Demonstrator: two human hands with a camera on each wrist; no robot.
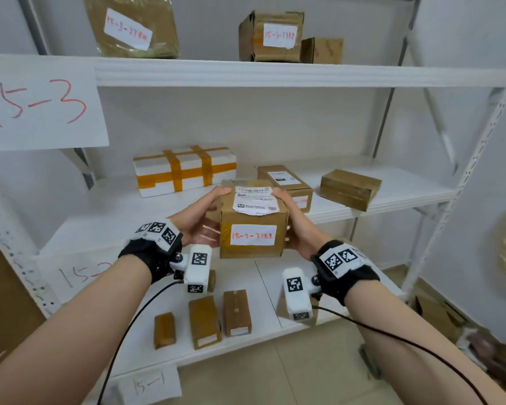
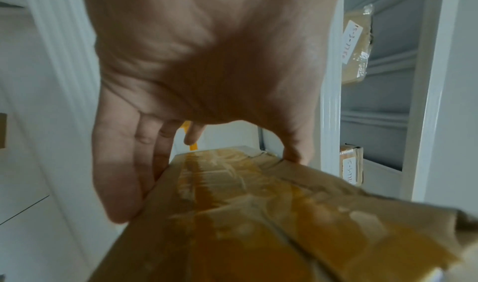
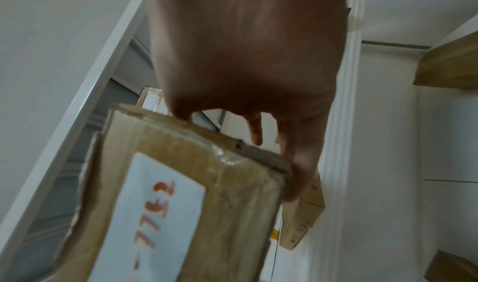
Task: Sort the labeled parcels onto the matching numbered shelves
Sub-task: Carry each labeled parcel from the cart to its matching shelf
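I hold a brown cardboard parcel (image 1: 253,226) with a white label reading 15-2-7782 in red, just in front of the middle shelf (image 1: 114,223). My left hand (image 1: 200,220) grips its left side, thumb on the top edge. My right hand (image 1: 292,226) grips its right side the same way. The left wrist view has my left hand (image 2: 207,81) clasping the parcel's taped face (image 2: 245,214). From the right wrist, my right hand (image 3: 245,61) is wrapped round the parcel's edge (image 3: 181,194). Paper signs mark the shelves 15-3 (image 1: 38,109), 15-2 (image 1: 79,273) and 15-1 (image 1: 149,387).
On the middle shelf stand a white foam box with orange tape (image 1: 184,171), a labelled brown box (image 1: 287,182) and a flat brown box (image 1: 349,188). Three parcels sit on the top shelf (image 1: 270,36). Several small boxes (image 1: 205,320) lie on the bottom shelf.
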